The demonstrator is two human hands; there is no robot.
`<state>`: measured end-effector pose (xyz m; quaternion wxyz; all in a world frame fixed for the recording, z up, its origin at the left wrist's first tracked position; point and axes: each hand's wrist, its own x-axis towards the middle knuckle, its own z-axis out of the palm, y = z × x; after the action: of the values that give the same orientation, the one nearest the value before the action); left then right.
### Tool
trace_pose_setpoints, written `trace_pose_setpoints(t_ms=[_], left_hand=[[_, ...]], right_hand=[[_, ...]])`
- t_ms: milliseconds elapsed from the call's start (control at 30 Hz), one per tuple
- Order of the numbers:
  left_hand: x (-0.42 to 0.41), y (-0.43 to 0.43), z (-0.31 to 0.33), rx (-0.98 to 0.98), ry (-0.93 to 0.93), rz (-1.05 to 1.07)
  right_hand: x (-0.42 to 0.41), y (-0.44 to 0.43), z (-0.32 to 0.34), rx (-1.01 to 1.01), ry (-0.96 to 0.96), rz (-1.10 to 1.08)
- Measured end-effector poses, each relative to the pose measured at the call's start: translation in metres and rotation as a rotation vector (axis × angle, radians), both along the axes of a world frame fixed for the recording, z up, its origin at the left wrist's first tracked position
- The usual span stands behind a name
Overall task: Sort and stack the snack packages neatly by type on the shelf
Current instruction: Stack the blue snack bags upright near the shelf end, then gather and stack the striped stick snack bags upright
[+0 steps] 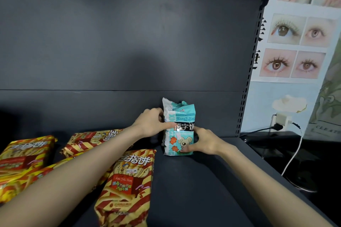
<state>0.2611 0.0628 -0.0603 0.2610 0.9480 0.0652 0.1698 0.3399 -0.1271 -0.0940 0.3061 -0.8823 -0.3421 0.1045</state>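
A bundle of teal-and-white bear biscuit packs [180, 116] stands upright on the dark shelf [193, 180], near its back right. My left hand [152, 124] grips the bundle's left side, thumb across the front. My right hand [203, 142] holds its lower right corner. Several red-and-yellow finger biscuit packs lie flat to the left: one nearest the middle [129, 180], one behind it [92, 140], one at the far left [25, 153]. My left forearm partly covers another pack.
The dark back panel [129, 51] rises behind the shelf. A slotted upright [247, 83] marks the shelf's right end. Beyond it hang a poster of eyes [295, 42], a wall plug [281, 118] and a white cable [293, 158].
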Motion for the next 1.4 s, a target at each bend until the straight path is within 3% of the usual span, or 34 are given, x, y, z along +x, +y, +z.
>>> trace_pose_setpoints(t_ms=[233, 400, 667, 1000, 1400], left_hand=[[-0.033, -0.003, 0.012, 0.274, -0.075, 0.015], [-0.071, -0.003, 0.021, 0.406, 0.026, -0.026], [-0.143, 0.015, 0.030, 0.357, 0.035, 0.025], [-0.220, 0.031, -0.015, 0.268, 0.080, 0.157], [-0.206, 0.072, -0.027, 0.234, 0.097, 0.128]], right_hand=[[-0.024, -0.019, 0.017, -0.155, -0.236, -0.108], [-0.054, -0.021, 0.028, -0.186, -0.300, -0.093], [-0.100, -0.007, 0.048, -0.161, -0.348, -0.012], [-0.159, 0.022, 0.012, -0.041, -0.139, 0.137], [-0.156, 0.072, 0.000, 0.024, 0.273, -0.119]])
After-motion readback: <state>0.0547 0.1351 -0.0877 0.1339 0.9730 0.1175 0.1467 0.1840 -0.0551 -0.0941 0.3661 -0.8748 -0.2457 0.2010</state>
